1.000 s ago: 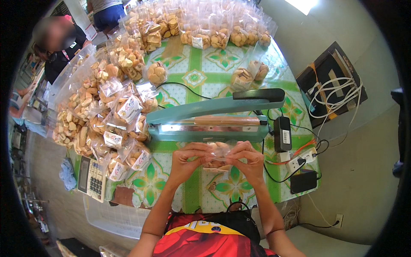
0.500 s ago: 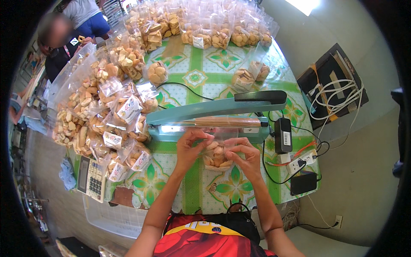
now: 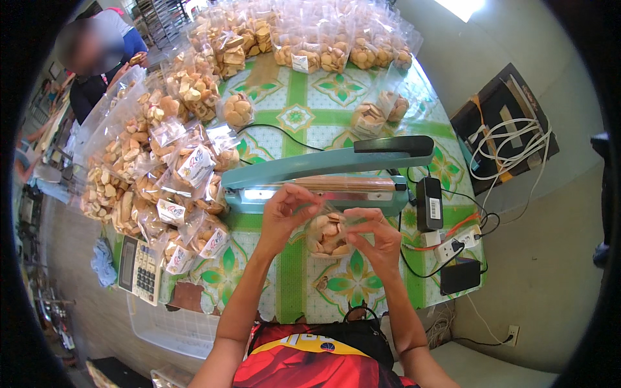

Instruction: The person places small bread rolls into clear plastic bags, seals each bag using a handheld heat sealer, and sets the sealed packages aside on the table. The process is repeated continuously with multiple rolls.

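A clear plastic bag of biscuits [image 3: 328,236] rests on the tablecloth, just in front of a teal impulse sealer [image 3: 310,202]. With fingers pinched, my left hand [image 3: 288,210] grips the upper left part of the bag. My right hand [image 3: 375,233] pinches the bag's upper right side. The sealer's arm [image 3: 323,160], with its black handle at the right end, is raised above the sealing bar. Part of the bag's mouth is hidden behind my fingers.
Filled bags [image 3: 184,161] crowd the table's left side, others [image 3: 310,42] its far edge, and two [image 3: 381,113] stand behind the sealer. A calculator [image 3: 140,269] lies near left. Power adapter [image 3: 428,204], extension strip [image 3: 456,244] and cables are at right. Another person [image 3: 87,84] is at far left.
My left hand has risen slightly and shifted left, and my right hand has moved a little right. Both still hold the bag. The person at far left has moved a hand.
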Available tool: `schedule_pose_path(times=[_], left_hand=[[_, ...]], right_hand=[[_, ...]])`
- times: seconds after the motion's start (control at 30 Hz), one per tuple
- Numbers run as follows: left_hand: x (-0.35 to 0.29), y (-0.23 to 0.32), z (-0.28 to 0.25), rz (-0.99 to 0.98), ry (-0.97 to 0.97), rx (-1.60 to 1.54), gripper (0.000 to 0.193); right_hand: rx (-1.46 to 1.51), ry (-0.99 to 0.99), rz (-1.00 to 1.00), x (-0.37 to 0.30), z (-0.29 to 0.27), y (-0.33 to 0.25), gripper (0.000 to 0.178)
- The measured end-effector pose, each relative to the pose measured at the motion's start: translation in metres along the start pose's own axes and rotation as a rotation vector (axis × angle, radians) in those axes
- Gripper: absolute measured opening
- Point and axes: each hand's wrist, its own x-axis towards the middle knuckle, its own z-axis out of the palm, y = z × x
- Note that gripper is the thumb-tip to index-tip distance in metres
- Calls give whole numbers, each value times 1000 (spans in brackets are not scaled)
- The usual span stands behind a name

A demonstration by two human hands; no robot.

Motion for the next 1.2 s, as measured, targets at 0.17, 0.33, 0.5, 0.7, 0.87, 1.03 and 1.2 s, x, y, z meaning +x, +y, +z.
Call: schedule_pose_path(times=[0.17, 0.33, 0.5, 0.7, 0.87, 1.03, 1.2], left_hand=[[1, -19, -7, -53, 43, 106, 24], [-8, -35, 3, 151, 77, 181, 25], [-14, -17, 15, 134, 101, 466, 18], [-14, -18, 13, 201, 177, 492, 14], [-16, -20, 5, 167, 61, 349, 16], [-25, 11, 0, 208, -125, 584, 17], [-34, 7, 13, 254, 4, 725, 14]], right_hand=[[-118, -11, -14, 2, -2, 2, 10], [-198, 31, -36, -2, 1, 8, 10], [-189, 62, -45, -3, 1, 10, 10], [-122, 67, 31, -2, 3, 12, 8], [-113, 69, 5, 2, 0, 15, 7], [-109, 72, -6, 5, 1, 16, 8], [-141, 43, -55, 9, 6, 17, 9]])
